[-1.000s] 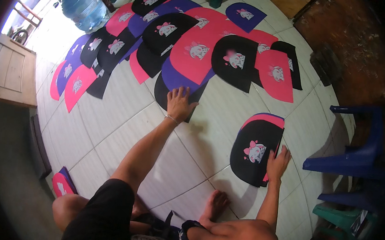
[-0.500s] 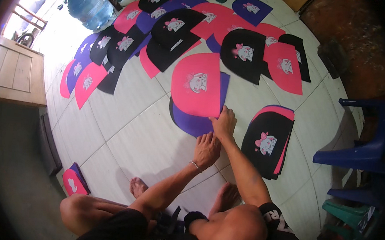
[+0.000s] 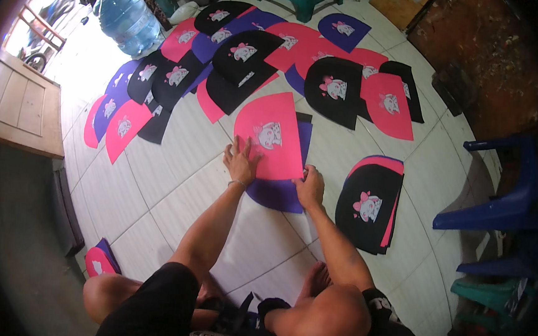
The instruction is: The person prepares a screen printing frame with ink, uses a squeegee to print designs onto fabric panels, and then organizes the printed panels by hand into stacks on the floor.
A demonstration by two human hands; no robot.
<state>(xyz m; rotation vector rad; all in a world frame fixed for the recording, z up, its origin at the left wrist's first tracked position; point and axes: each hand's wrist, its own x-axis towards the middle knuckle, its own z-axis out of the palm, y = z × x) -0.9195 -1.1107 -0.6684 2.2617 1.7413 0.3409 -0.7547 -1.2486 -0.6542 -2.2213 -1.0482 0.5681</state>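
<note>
Between the person's bent knees, a bare right foot (image 3: 316,277) rests on the pale tiled floor (image 3: 161,188). Off beside the left knee lies a small pink-and-purple pile (image 3: 101,261), partly covered by that knee. Further on, the right hand (image 3: 309,187) is at the lower right corner of a pink piece (image 3: 276,115), its fingers bent; I cannot tell whether they pinch the edge. The left hand (image 3: 240,168), fingers spread, lies against the same piece's left edge. This round-topped pink piece, printed with a cartoon animal, lies over a purple piece (image 3: 278,197) that juts out below and to the right. To the right, well apart from both hands, sits a black-topped stack (image 3: 355,186) with pink edges showing. Beyond, a spread of overlapping pink, black and purple pieces (image 3: 245,57) covers the floor. Behind it stand a large blue water bottle (image 3: 129,21) and a green stool (image 3: 302,9).
</note>
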